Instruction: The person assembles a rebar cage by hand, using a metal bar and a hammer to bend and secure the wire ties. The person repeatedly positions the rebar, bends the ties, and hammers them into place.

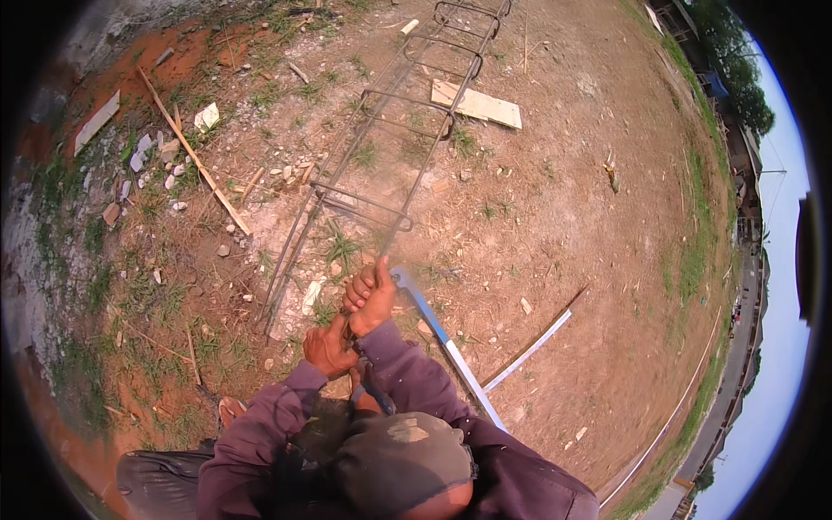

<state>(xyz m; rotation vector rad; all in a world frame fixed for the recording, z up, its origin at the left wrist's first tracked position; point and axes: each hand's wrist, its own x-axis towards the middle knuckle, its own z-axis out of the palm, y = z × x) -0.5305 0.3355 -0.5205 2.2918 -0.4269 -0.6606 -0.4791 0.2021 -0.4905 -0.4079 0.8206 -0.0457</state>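
A long cage of thin steel reinforcing bars [368, 117], tied with rectangular stirrups, lies on the ground and stretches away ahead. Its right-hand bar runs down to my right hand [371, 296], which is closed around the bar's near end with the thumb upward. Just below and to the left, my left hand [329, 348] is closed close against the right wrist; what its fingers hold is hidden. Right beside my right hand is the rounded top of a long flat blue-and-silver bar [448, 345], which slants down to the right.
A pale strip [529, 349] lies beside the blue-and-silver bar. Boards lie around: a pale plank [477, 105] under the cage and a thin wooden stick [192, 152] at left. Broken stones [169, 154] and grass tufts dot the dirt. A road [737, 381] runs along the far right.
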